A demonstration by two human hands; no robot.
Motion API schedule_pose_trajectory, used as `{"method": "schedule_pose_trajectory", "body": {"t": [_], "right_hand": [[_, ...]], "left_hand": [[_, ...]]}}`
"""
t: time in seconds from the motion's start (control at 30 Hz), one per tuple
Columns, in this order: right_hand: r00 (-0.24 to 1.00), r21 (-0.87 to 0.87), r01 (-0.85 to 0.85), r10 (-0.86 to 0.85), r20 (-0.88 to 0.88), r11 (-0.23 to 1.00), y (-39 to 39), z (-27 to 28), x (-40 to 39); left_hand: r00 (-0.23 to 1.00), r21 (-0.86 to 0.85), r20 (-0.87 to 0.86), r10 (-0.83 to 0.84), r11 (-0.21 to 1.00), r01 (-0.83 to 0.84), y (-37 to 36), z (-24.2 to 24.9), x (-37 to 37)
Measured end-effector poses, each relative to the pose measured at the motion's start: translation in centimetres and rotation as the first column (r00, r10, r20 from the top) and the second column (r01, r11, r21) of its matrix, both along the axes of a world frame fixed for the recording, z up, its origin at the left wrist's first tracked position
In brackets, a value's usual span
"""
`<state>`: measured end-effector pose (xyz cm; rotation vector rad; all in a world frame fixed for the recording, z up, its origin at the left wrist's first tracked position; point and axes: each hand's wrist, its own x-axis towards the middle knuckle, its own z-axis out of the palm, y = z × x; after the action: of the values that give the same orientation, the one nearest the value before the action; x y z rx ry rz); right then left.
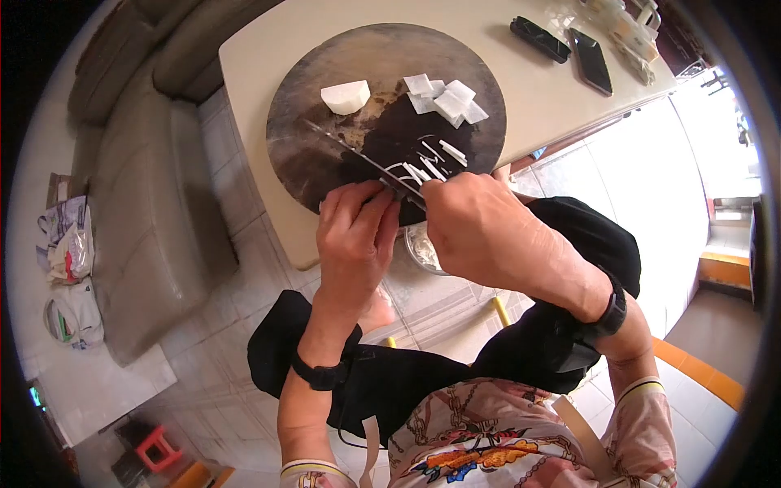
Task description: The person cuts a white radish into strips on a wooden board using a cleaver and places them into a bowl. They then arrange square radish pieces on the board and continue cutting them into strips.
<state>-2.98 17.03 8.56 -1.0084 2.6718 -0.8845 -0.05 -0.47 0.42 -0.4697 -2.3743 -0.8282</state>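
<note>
My right hand is wrapped round the handle of a kitchen knife, whose blade points up and left across the dark round cutting board. Close against the blade, my left hand has its fingertips bent down on the board's near edge; whatever lies under them is hidden. Thin white strips are scattered beside the blade. Farther back on the board sit a thick white vegetable chunk, perhaps radish, and a loose pile of flat white slices.
A bowl with pale pieces is below the board's near edge, partly hidden by my right hand. On the cream table lie a phone, a black case and plastic bags. A leather sofa stands left.
</note>
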Motion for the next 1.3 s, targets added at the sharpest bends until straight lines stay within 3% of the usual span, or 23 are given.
{"method": "schedule_pose_trajectory", "body": {"t": [0.2,0.33,0.4,0.67,0.73,0.83,0.97,1.2,1.3], "right_hand": [[0.988,0.007,-0.019,0.019,-0.152,1.000,-1.8,-0.9,-0.9],[0.988,-0.016,0.000,-0.003,-0.154,1.000,-1.1,-1.1,-0.8],[0.993,0.063,0.024,-0.017,-0.117,0.998,-0.9,-0.6,-0.4],[0.990,0.037,-0.049,0.053,-0.132,0.998,-0.7,-0.6,0.3],[0.959,-0.025,-0.099,0.089,-0.270,0.995,-0.9,-0.9,0.3],[0.966,0.072,-0.044,0.061,-0.252,0.996,-2.2,-0.9,-0.2],[0.983,0.005,0.017,-0.016,-0.184,1.000,-1.1,-1.1,-0.6],[0.990,0.189,-0.050,0.073,-0.119,0.981,-0.6,0.2,0.5],[0.968,0.120,-0.059,0.086,-0.237,0.991,-0.7,-0.4,0.8]], "left_hand": [[1.000,-0.006,0.025,0.007,1.000,-0.006,0.2,0.4,0.0],[0.999,0.010,-0.036,0.034,0.999,-0.034,0.3,-0.6,-0.2],[0.998,0.020,-0.042,0.037,0.999,-0.036,0.3,-0.8,-0.1],[0.999,0.004,-0.017,0.031,1.000,-0.031,0.2,-0.3,0.0],[1.000,-0.022,0.000,0.025,0.999,-0.025,0.0,-0.2,0.1],[0.999,-0.036,0.034,0.009,0.999,-0.007,0.0,0.4,0.3],[0.999,0.025,0.000,-0.040,0.999,0.040,-0.5,-0.1,0.1],[1.000,0.011,0.016,-0.018,1.000,0.018,-0.6,-0.2,0.2],[1.000,-0.022,0.002,-0.028,0.999,0.029,-0.6,-0.3,0.1]]}}
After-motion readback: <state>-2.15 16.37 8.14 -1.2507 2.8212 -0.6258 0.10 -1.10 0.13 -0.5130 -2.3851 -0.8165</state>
